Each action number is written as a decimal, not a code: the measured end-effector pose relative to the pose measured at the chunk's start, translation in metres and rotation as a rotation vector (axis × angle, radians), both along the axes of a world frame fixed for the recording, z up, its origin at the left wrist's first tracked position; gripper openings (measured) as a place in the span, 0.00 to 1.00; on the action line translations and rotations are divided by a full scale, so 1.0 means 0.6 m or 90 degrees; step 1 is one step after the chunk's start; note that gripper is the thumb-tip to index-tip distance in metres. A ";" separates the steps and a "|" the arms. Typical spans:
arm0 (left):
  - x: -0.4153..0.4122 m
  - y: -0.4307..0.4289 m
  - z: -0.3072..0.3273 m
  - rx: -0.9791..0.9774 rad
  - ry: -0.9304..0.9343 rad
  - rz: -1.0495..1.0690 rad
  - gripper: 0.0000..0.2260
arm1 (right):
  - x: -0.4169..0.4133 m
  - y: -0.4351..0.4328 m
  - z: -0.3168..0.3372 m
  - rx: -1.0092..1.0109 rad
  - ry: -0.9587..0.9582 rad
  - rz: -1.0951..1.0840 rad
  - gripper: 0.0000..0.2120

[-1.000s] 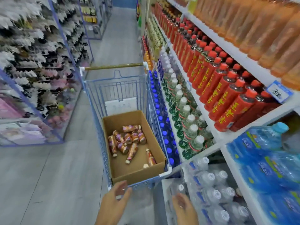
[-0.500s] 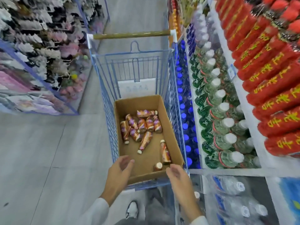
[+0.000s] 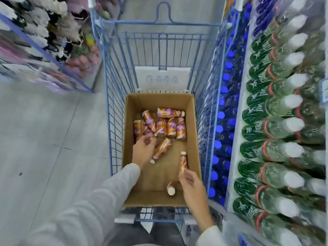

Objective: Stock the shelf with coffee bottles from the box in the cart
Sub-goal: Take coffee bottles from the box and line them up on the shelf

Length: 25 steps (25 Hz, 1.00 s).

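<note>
Fingers (image 3: 147, 140) of the left hand (image 3: 143, 151) bend over the pile of coffee bottles (image 3: 164, 126); if they grip one is too blurry to tell. Fingers of the right hand (image 3: 192, 183) touch the end of one lone bottle (image 3: 183, 161), grip unclear. All bottles lie in the brown box (image 3: 158, 100) inside the blue cart (image 3: 113, 112).

— What's on the arms?
— Long, pale grey, soft-looking sleeves. The left sleeve (image 3: 110, 192) ends at the wrist, just behind the left hand (image 3: 143, 150). The right sleeve (image 3: 211, 235) ends likewise behind the right hand (image 3: 193, 185).
— And lower down?
— Dark grey trousers (image 3: 159, 233).
</note>
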<state>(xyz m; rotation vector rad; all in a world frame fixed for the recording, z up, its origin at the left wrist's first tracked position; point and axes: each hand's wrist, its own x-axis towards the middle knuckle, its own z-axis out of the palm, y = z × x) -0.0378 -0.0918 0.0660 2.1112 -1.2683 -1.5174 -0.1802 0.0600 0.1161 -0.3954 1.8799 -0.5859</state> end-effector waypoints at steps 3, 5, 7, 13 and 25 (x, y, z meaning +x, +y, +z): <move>-0.048 -0.073 -0.102 0.063 -0.004 -0.009 0.25 | -0.009 -0.030 -0.035 0.016 0.005 -0.006 0.15; -0.075 -0.113 -0.180 0.109 -0.026 -0.026 0.27 | -0.015 -0.041 -0.068 0.035 0.008 -0.020 0.15; -0.091 -0.144 -0.255 0.126 -0.079 -0.056 0.29 | -0.017 -0.049 -0.100 0.058 0.000 -0.038 0.14; -0.136 -0.173 -0.354 0.161 -0.289 -0.203 0.41 | -0.011 -0.064 -0.175 0.087 -0.038 -0.145 0.09; 0.019 -0.068 -0.154 0.256 0.176 0.045 0.21 | -0.006 -0.203 -0.150 0.050 -0.031 -0.047 0.13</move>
